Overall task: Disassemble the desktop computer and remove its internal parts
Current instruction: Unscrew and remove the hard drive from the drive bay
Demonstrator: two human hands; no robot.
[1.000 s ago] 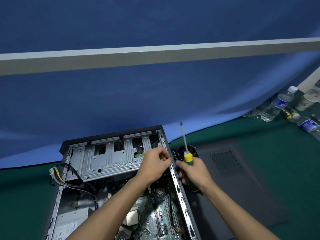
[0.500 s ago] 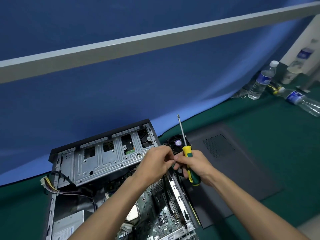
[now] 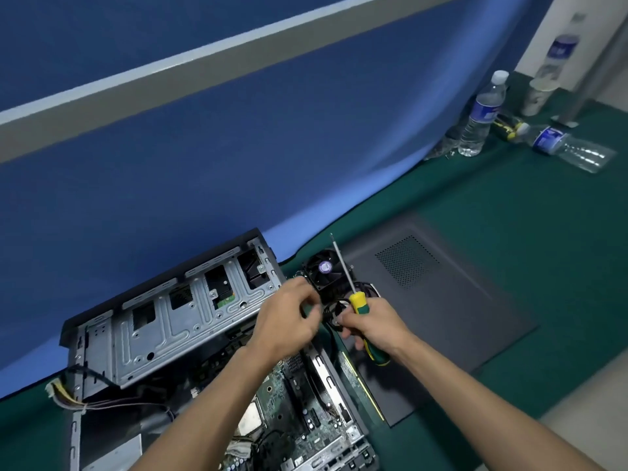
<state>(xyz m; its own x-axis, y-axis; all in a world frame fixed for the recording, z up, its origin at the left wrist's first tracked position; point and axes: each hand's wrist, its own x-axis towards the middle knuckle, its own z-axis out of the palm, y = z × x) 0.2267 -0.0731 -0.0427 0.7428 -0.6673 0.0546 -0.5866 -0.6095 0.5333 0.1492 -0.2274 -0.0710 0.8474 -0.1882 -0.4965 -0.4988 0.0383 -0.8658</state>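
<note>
- Lighting is even and moderately bright, with a cool cast; no lamp shows in the frame.
- The blue backdrop (image 3: 238, 147) is darkest at upper left and brightens to a pale glowing band toward centre right.
- Shadows are soft; the inside of the computer case (image 3: 176, 338) at lower left is dim.
- Wide-angle distortion bows the grey rail (image 3: 170, 76) and stretches the edges.
- The left hand (image 3: 289, 321) is motion-blurred; the bottles (image 3: 481, 120) at upper right look soft.
</note>
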